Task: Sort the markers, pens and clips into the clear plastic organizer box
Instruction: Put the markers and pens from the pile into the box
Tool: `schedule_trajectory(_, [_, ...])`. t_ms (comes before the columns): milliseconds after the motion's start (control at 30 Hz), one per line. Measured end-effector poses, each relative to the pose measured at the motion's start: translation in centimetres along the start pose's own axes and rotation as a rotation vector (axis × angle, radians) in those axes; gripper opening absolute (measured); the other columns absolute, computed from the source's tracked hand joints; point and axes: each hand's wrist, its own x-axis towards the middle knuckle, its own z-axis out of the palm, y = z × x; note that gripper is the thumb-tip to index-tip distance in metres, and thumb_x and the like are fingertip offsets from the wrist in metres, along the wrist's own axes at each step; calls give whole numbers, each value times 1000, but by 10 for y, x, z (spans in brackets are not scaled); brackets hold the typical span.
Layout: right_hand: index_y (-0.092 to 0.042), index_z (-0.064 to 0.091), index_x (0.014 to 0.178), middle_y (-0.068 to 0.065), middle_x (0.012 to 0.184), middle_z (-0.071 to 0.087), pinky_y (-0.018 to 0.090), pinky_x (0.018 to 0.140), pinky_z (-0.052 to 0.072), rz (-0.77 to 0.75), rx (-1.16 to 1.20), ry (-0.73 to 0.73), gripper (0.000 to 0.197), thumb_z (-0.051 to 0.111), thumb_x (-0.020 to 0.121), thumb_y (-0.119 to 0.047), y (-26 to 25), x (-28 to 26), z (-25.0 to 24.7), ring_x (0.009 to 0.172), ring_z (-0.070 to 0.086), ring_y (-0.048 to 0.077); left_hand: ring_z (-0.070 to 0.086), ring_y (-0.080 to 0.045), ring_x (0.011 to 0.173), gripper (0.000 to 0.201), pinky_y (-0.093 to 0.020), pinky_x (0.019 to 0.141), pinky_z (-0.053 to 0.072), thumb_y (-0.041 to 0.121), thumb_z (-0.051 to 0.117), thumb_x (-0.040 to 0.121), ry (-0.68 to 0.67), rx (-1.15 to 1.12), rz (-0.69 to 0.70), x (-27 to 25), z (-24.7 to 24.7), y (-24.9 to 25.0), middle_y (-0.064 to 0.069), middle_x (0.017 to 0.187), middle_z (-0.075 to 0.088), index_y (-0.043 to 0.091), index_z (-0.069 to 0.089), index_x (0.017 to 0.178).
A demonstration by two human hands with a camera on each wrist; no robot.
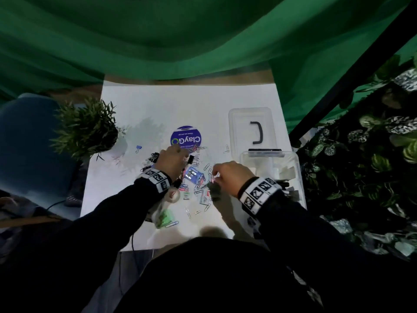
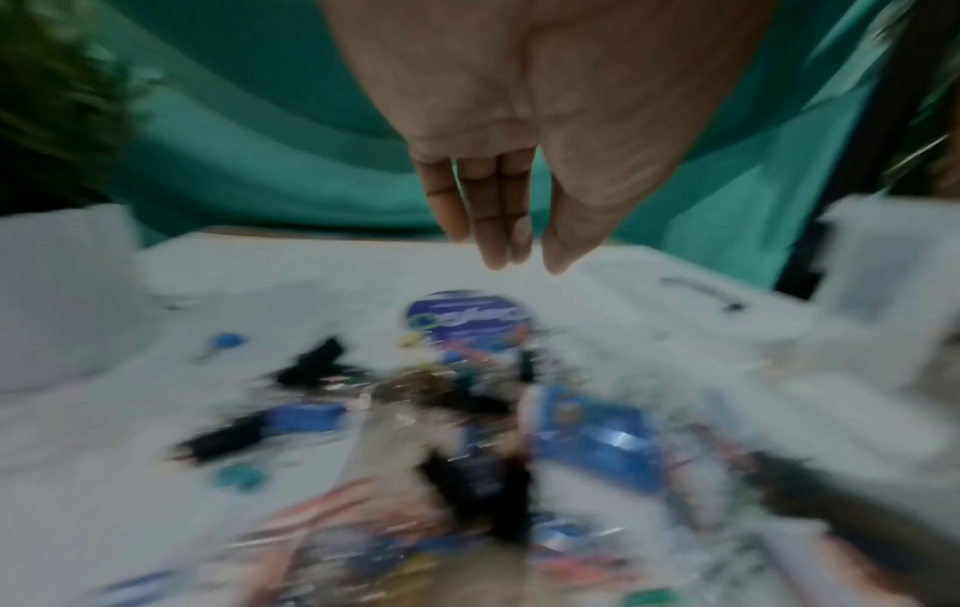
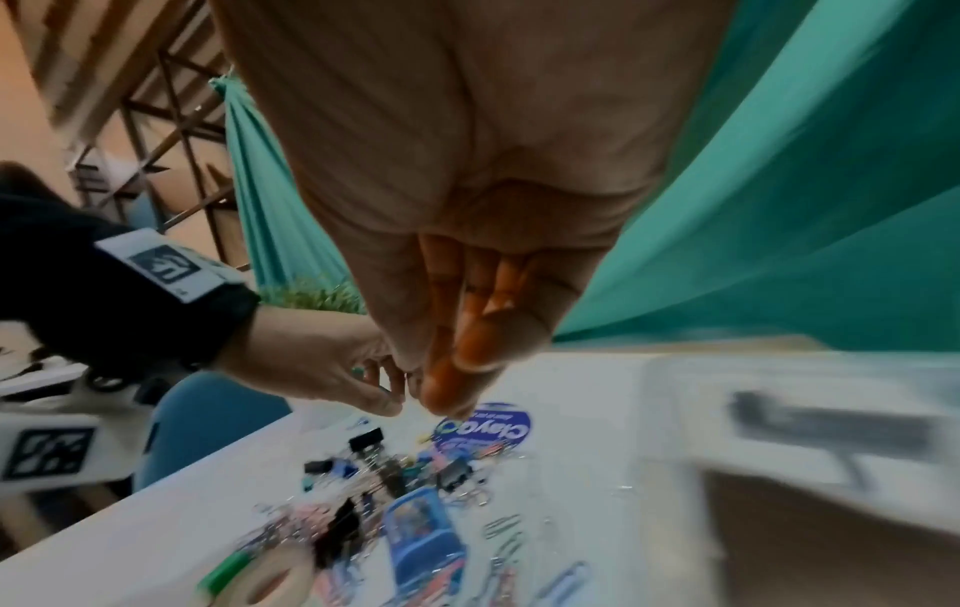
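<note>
A pile of paper clips (image 1: 204, 177) and black binder clips (image 1: 191, 158) lies mid-table, with a small blue box (image 1: 191, 173) among them. My left hand (image 1: 184, 154) hovers over the pile's far side; the left wrist view shows its fingers (image 2: 493, 230) straight and the thumb close by, holding nothing. My right hand (image 1: 213, 173) is down on the pile's right edge, thumb (image 3: 493, 341) pressed to the fingertips in a pinch on a paper clip. The clear organizer box (image 1: 295, 168) stands open just right of that hand, with dark items inside.
The box's lid (image 1: 237, 123) with its black handle lies behind the box. A round blue ClayGo pack (image 1: 186, 138) sits behind the pile, with a potted plant (image 1: 88, 129) at the left edge. A tape roll (image 1: 172, 194) and a green item (image 1: 165, 216) lie near my left forearm.
</note>
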Motion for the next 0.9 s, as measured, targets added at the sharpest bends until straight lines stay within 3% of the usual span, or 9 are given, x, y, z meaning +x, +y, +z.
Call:
schedule_trajectory(67, [-14,62,110,12,107,66,36,82,52,-14,15,-48,22,52,93,-22,-28,36,17,97,63,31,45,-38,120,40,-47,92,41,11,58,86,-77,84,-106,-3,11,-47,-16,139,42,22,56,125])
schedule_trajectory(133, [-11,65,103,13,101,67,34,78,52,-16,56,-60,17,54,92,-19,-49,73,38,93,64,32,35,-37,128,37,-51,96,40,18,56,90,-159,90,-171,-6,21,-80,-15,146,31,27,54,126])
schedule_trajectory(233, [-8,64,100,15,98,67,32,76,50,20,75,-50,16,52,90,-9,-68,118,60,93,65,33,42,-39,116,29,-53,84,48,23,54,93,-180,63,-186,-9,31,-112,-16,129,40,21,56,121])
schedule_trajectory(367, [-4,57,114,17,108,62,32,71,43,55,-1,-60,24,50,91,-5,-85,156,77,100,62,33,51,-40,97,22,-47,68,50,17,57,89,-147,68,-155,-17,34,-137,-21,113,47,6,56,107])
schedule_trajectory(500, [-4,51,122,18,122,54,42,85,50,58,-108,-50,38,58,85,-5,-94,173,86,111,56,34,54,-42,94,21,-46,73,44,10,69,76,-76,93,-102,-18,31,-146,-23,108,55,4,62,94])
schedule_trajectory(633, [-4,53,122,17,122,57,42,88,50,42,-256,-78,36,56,86,-5,-95,176,86,113,55,33,54,-36,97,22,-43,83,42,7,66,75,29,77,62,7,27,-138,-16,109,58,15,64,96])
schedule_trajectory(767, [-7,55,122,13,121,59,40,90,46,2,-358,-137,33,56,89,-9,-87,169,75,113,56,32,49,-36,102,26,-45,89,37,8,59,81,-137,202,170,32,25,-127,-14,106,56,15,59,106])
schedule_trajectory(900, [-6,51,124,13,120,59,38,88,46,16,-389,-140,39,57,86,-8,-75,155,61,111,57,32,48,-36,102,23,-46,90,36,6,54,86,-212,295,164,34,27,-124,-16,106,54,9,53,109])
